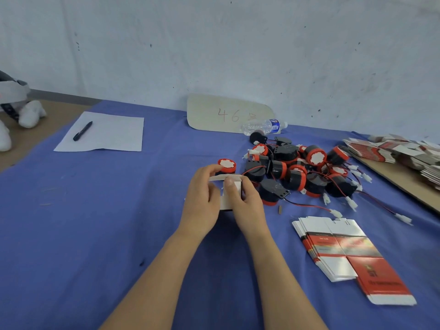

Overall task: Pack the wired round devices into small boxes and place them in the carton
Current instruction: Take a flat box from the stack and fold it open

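Observation:
Both hands hold a small white box [227, 198] upright on the blue table. My left hand [202, 198] grips its left side, fingers curled over the top flap. My right hand [245, 201] grips the right side, with the thumb pressing on the flap. Just behind the box stands one round black device with a red-and-white top [227, 165]. A pile of the same wired round devices [302, 172] lies to the right, red and black wires with white plugs trailing out. A stack of flat red-and-white box blanks [342, 253] lies near right. No carton is visible.
A white sheet [104, 134] with a black pen [82, 131] lies far left. A cardboard piece marked "46" [228, 114] leans on the wall, beside a lying water bottle [264, 126]. More flat box blanks [404, 153] are heaped on a cardboard sheet at the right edge.

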A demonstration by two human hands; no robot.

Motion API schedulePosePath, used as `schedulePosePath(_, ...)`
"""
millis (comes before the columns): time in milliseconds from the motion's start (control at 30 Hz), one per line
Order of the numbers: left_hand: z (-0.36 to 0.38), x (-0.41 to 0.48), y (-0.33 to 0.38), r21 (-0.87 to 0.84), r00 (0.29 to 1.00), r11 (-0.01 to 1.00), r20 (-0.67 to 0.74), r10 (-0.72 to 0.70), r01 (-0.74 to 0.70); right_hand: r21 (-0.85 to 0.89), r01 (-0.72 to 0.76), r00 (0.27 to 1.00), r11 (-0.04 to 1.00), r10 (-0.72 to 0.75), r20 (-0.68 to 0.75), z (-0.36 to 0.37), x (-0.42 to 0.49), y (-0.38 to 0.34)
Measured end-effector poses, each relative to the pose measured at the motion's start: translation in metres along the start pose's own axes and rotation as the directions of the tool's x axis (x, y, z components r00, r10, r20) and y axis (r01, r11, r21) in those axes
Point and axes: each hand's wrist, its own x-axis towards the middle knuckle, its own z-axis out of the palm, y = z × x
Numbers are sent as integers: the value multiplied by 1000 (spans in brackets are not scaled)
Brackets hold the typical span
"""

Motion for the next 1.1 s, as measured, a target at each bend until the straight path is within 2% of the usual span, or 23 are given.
schedulePosePath(100, -4, 2, 2, -55, 997, 996, -41, -66, 64, 88, -45, 997, 995, 39, 72, 1, -1, -5)
schedulePosePath(200, -4, 2, 5, -35, 997, 997, -16, -72, 72, 191, -255, 966, 948, 244, 81, 0, 4, -13)
schedulePosePath(267, -5, 1, 9, -52, 996, 995, -2, -89, 89, 201, -331, 943, 922, 313, 113, -4, 9, -13)
schedulePosePath(333, -9, 1, 15, -227, 984, 958, 35, -173, 177, 186, -305, 950, 934, 283, 133, -9, 9, -11)
schedulePosePath(400, -15, 0, 22, -433, 964, 861, 102, -246, 266, 194, -279, 954, 941, 247, 171, -16, 7, -10)
schedulePosePath(467, -17, 3, 23, -510, 951, 805, 111, -288, 303, 181, -270, 947, 946, 226, 230, -20, 4, -9)
schedulePosePath(533, -14, 5, 22, -466, 949, 829, 85, -304, 307, 150, -253, 944, 956, 211, 252, -20, 2, -10)
schedulePosePath(667, -10, 4, 14, -226, 973, 946, 39, -228, 231, 170, -207, 959, 963, 166, 232, -14, 0, -10)
schedulePosePath(733, -12, 4, 9, -212, 968, 945, 14, -251, 248, 200, -201, 958, 959, 150, 245, -15, 0, -9)
schedulePosePath(800, -15, 5, 9, -280, 951, 915, -15, -308, 291, 263, -204, 953, 943, 129, 276, -18, 0, -8)
schedulePosePath(867, -17, 6, 9, -422, 938, 848, 20, -345, 321, 288, -204, 949, 936, 117, 292, -20, 1, -9)
schedulePosePath(900, -19, 6, 11, -435, 941, 839, 67, -332, 327, 256, -195, 952, 947, 120, 281, -20, 0, -9)
schedulePosePath(1000, -17, 4, 13, -373, 948, 872, 166, -272, 316, 192, -181, 969, 965, 141, 203, -18, 0, -8)
schedulePosePath(1100, -14, 3, 12, -197, 964, 948, 138, -227, 251, 189, -165, 981, 968, 140, 138, -18, 2, -8)
